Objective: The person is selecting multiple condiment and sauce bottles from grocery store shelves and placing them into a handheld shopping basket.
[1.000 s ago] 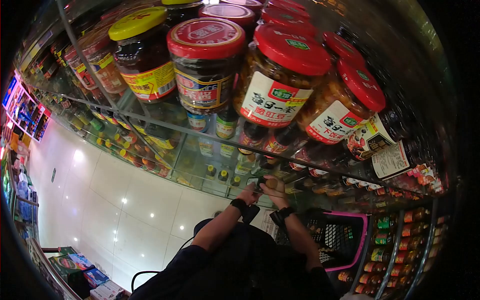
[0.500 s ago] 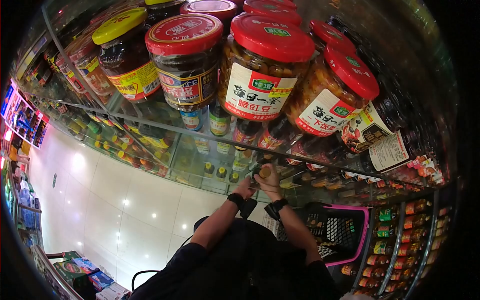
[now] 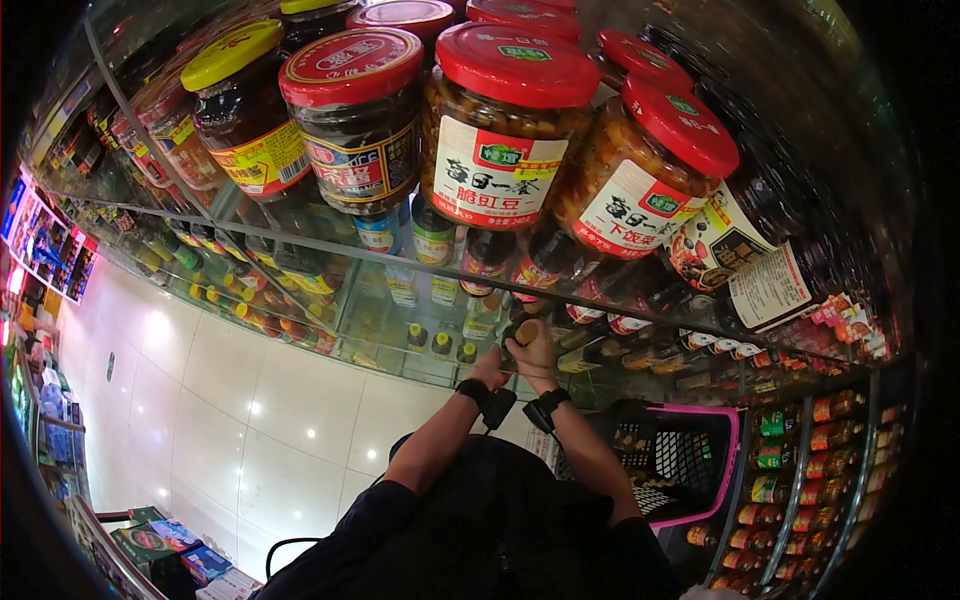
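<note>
In front of the lower glass shelf, a dark bottle with a brownish-gold cap (image 3: 526, 333) is held between my two hands. My right hand (image 3: 537, 360) wraps round it from the right, closed just below the cap. From the left, my left hand (image 3: 490, 368) closes against the bottle's side, its fingertips partly hidden. The bottle's label cannot be read from here. Small yellow-capped bottles (image 3: 441, 341) stand on the shelf just left of my hands.
Overhead, an upper glass shelf carries red-lidded jars (image 3: 505, 130) and a yellow-lidded jar (image 3: 245, 115). A black shopping basket with a pink rim (image 3: 738, 450) is at my right. Bottle racks (image 3: 770, 510) stand beyond it. Boxes (image 3: 145, 543) sit at lower left, near the tiled floor (image 3: 190, 400).
The upper jars appear shifted slightly left and up as my view moves. Both hands stay at the bottle, which seems a little more covered by my right hand.
</note>
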Available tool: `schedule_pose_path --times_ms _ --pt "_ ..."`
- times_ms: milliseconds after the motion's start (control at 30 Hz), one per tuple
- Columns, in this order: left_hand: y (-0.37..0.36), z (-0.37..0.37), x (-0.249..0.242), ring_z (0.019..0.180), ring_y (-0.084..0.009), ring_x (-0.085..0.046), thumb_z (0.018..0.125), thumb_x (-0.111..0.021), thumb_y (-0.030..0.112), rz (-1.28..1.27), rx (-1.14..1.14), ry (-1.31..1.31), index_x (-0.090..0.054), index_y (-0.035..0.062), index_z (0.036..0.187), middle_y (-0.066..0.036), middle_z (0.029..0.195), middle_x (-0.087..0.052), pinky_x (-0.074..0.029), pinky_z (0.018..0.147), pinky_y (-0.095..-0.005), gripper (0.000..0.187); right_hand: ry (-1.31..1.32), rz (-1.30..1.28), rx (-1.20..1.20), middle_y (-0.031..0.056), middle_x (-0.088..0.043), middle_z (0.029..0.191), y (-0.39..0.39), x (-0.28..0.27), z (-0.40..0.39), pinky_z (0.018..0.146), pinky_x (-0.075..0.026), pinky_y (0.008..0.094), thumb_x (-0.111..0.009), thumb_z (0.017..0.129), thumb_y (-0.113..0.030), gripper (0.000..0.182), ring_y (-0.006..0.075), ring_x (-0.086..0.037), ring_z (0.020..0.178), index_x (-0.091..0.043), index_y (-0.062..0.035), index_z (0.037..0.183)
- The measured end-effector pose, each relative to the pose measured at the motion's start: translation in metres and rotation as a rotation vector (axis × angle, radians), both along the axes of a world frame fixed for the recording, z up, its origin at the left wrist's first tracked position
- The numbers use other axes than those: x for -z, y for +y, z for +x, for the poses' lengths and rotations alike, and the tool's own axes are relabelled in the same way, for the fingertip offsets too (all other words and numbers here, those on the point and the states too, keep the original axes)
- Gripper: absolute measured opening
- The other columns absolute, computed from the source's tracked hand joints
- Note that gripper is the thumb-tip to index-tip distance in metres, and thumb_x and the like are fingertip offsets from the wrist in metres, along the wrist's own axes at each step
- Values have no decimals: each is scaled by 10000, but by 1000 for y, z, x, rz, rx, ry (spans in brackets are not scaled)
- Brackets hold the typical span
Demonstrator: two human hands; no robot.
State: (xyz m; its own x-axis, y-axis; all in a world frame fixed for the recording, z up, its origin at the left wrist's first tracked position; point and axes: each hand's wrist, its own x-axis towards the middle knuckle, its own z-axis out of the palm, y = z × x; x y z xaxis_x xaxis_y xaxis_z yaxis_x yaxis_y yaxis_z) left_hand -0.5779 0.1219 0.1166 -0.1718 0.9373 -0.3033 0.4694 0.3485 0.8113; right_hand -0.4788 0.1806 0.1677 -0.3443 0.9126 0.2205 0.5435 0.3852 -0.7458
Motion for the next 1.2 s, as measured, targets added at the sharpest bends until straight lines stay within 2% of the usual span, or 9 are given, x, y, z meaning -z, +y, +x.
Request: schedule_pose_path --times_ms 67,133,167,267,567,667,767,1067,1200 --pt "3 1 7 880 -347 -536 725 -577 288 -70 8 -2 -428 -24 1001 -194 882 -563 -441 717 -386 443 -46 -7 17 133 -518 911 -1 -4 -2 687 -434 416 -661 639 -276 423 324 -524 833 -466 -95 967" --pt "16 8 67 940 -296 -504 802 -463 280 -99 -374 -989 -423 -12 1011 -172 975 -537 -428 753 -365 361 -35 33 38 133 -525 899 -3 -6 -2 689 -438 417 -676 629 -288 430 322 -527 838 -477 -101 961" --pt "15 8 57 940 -296 -504 802 -463 280 -99 -375 -988 -423 -12 1011 -172 975 -537 -428 753 -365 361 -34 33 37 133 -525 899 -3 -7 -2 689 -438 417 -676 629 -288 430 322 -527 838 -477 -101 961" --pt "10 7 20 988 -241 -464 858 -342 238 -385 -947 -1607 -405 23 1078 -149 1068 -482 -396 800 -334 314 10 -28 57 126 -518 859 -7 -11 1 689 -421 368 -712 599 -275 464 280 -525 816 -487 -46 933" --pt "-22 7 25 1068 -264 -402 848 -341 287 -204 -1105 -1605 -369 60 1154 -143 1141 -403 -344 875 -379 382 124 203 72 109 -541 891 -25 -17 39 732 -429 358 -658 715 -266 427 278 -529 835 -479 -7 1003" --pt "-41 17 32 1095 -272 -381 845 -340 304 -195 -1152 -1594 -357 72 1180 -140 1165 -377 -326 899 -394 407 818 -250 28 50 -546 835 -24 16 63 640 -439 294 -546 817 -120 146 145 -526 710 -520 -12 912" --pt "-62 31 40 1112 -278 -368 843 -340 314 -195 -1187 -1580 -349 80 1197 -139 1181 -360 -315 916 -404 424 999 -466 89 35 -539 766 -35 9 81 579 -422 288 -540 819 -116 108 121 -503 635 -531 -19 867" --pt "-153 79 56 958 -274 -429 798 -394 175 -179 -1433 -1532 -463 48 918 -151 1003 -422 -379 843 -402 188 947 -715 166 40 -528 646 -79 53 124 518 -430 271 -509 820 -125 99 128 -513 560 -524 -28 818" --pt "-191 96 55 1026 -247 -435 818 -377 204 -212 -1547 -1504 -435 72 1105 -100 1108 -411 -386 863 -392 321 900 -833 128 41 -534 653 -106 68 135 539 -450 269 -509 813 -117 81 131 -527 577 -528 -38 810"
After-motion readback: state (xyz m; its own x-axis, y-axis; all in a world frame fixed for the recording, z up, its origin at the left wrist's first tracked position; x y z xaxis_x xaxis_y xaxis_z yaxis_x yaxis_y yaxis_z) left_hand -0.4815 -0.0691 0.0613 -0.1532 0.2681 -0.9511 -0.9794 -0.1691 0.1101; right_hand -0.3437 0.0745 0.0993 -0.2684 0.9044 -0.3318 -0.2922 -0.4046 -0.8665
